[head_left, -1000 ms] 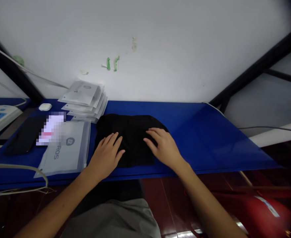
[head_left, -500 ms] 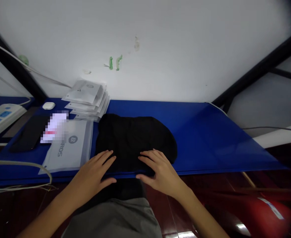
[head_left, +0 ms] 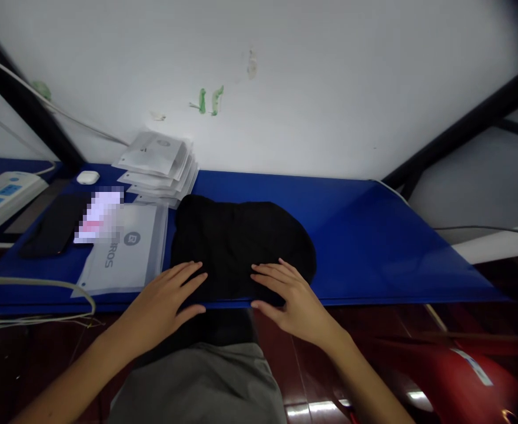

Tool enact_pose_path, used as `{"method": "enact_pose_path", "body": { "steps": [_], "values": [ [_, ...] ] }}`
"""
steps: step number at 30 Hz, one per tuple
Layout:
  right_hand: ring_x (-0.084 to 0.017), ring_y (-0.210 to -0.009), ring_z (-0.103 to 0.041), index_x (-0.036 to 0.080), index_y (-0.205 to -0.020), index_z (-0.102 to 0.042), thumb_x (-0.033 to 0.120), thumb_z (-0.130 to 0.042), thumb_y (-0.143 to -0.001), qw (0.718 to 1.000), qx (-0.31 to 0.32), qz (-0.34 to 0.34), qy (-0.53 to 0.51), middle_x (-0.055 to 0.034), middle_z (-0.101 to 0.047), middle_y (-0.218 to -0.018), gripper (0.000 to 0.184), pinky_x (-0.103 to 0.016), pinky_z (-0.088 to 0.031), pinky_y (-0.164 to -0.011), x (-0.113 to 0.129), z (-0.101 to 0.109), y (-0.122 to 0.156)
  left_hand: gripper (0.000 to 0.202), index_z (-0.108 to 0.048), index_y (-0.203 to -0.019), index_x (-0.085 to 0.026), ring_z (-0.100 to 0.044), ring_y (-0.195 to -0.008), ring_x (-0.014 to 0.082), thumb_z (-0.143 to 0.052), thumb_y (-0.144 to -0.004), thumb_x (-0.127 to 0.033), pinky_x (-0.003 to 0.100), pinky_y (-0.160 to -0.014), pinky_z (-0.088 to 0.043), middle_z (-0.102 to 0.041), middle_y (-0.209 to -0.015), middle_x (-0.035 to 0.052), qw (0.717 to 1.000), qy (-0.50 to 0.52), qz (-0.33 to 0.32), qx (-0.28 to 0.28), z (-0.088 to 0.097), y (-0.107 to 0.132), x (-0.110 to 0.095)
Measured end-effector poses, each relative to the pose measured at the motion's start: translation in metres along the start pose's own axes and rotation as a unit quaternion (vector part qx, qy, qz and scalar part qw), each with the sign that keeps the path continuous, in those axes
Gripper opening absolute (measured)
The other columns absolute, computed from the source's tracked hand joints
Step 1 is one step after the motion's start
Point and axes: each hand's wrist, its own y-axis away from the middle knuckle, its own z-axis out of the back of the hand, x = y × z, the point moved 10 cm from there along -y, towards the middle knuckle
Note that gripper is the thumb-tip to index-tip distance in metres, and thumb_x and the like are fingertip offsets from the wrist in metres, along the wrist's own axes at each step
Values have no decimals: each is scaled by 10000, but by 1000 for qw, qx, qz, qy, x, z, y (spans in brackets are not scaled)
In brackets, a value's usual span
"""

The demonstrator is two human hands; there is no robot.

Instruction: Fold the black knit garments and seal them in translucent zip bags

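Observation:
A black piece of cloth (head_left: 241,238), rounded at its right end, lies flat along the front edge of the blue-covered table (head_left: 365,235). What kind of cloth item it is, I cannot make out. My left hand (head_left: 166,300) rests on its front left part, fingers stretched forward and thumb apart. On the front right part lies my right hand (head_left: 289,297), its fingers also extended and the thumb spread near the table edge. Neither hand grips anything. Fingertips of both hands touch the top of the cloth.
Left of the cloth are a stack of white plastic packets (head_left: 157,162), a larger printed packet (head_left: 126,253), a dark phone (head_left: 53,227), a lit blurred screen (head_left: 98,218) and a white earbud case (head_left: 88,177). A power strip (head_left: 7,197) and cables (head_left: 33,282) occupy the far left.
My right hand has shifted slightly to the right over the cloth. My left hand stays in nearly the same place. The camera view has tilted a little.

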Motion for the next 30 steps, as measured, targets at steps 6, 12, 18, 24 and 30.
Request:
{"method": "enact_pose_path", "body": {
  "steps": [6,12,18,24,30],
  "values": [
    [-232,-1152,-603,228,-1166,-641,310,-578,-890,999,-41,0,25,-71,-651,-1245,295,-548,-388,-1068,-7,5,-12,488,-494,-1351,-163,-429,-1334,266,-416,-958,-441,464,-1056,-430,-476,-1436,120,1000,-6,13,-10,-2,-16,6],
    [-232,-1145,-607,202,-1162,-636,247,-515,-911,996,-69,-6,52,-87,-662,-1222,283,-537,-407,-1052,-17,9,-21,440,-501,-1332,-163,-439,-1322,253,-400,-973,-397,448,-1080,-397,-497,-1416,113,999,-37,9,-33,-1,-39,9],
    [-215,-1114,-621,204,-1169,-625,135,-455,-871,995,-69,-10,67,-85,-662,-1211,350,-523,-424,-1036,-23,14,-17,413,-537,-1278,-150,-564,-1099,245,-384,-900,-87,425,-916,-502,-608,-1216,113,997,-71,12,-34,6,-42,3],
    [-227,-1047,-644,182,-1119,-645,119,-447,-866,995,-65,-8,72,-92,-690,-1138,328,-507,-468,-979,-20,18,-12,546,-534,-1265,-147,-573,-1083,232,-320,-799,41,403,-897,-512,-604,-1229,111,998,-69,7,-6,5,-31,2],
    [-232,-964,-658,195,-1072,-661,168,-468,-889,994,-66,-2,83,-80,-707,-1058,267,-495,-491,-929,-12,22,-11,385,-598,-1168,-131,-610,-1039,241,-369,-871,-45,405,-868,-532,-657,-1152,109,995,-82,-12,-56,12,-29,-2]
  ]
}}
